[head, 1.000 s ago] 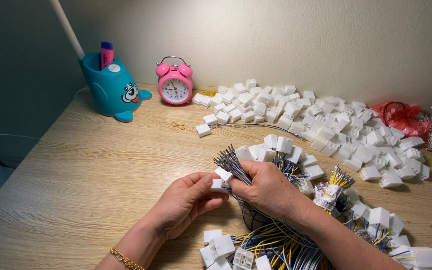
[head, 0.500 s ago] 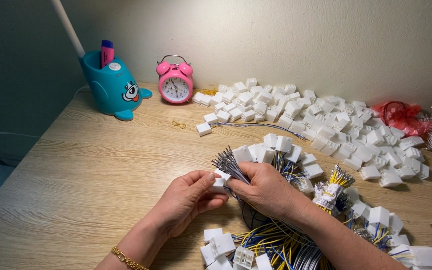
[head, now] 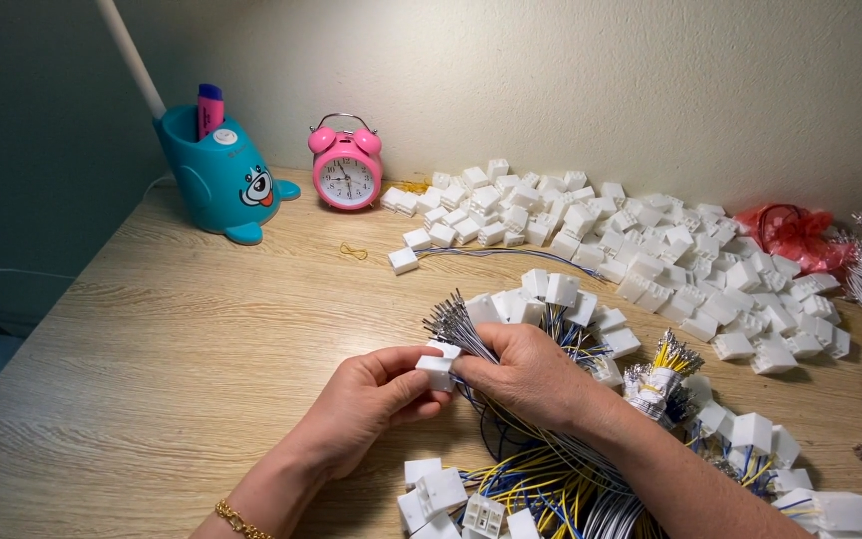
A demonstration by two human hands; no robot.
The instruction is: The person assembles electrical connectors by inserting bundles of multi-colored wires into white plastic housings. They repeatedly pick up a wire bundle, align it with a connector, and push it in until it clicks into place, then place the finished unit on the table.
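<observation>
A small white plastic connector [head: 438,365] sits low in the middle of the view, above the wooden tabletop [head: 172,359], pinched between the thumb and fingers of the left hand [head: 366,404], which is closed on it. The right hand [head: 526,374] touches the connector from the other side with its fingertips and is clamped around a bundle of wires [head: 461,329] whose bare metal ends fan up and to the left. Below both hands lie loose yellow, blue and white wires [head: 541,479] with more white connectors. Behind them a wide heap of white connectors [head: 650,250] spreads toward the wall, with a crumpled red bag [head: 795,235] at its right end. At the far left stand a teal whale-shaped pen holder [head: 221,180] and, just beside it, a pink twin-bell alarm clock [head: 347,172].
</observation>
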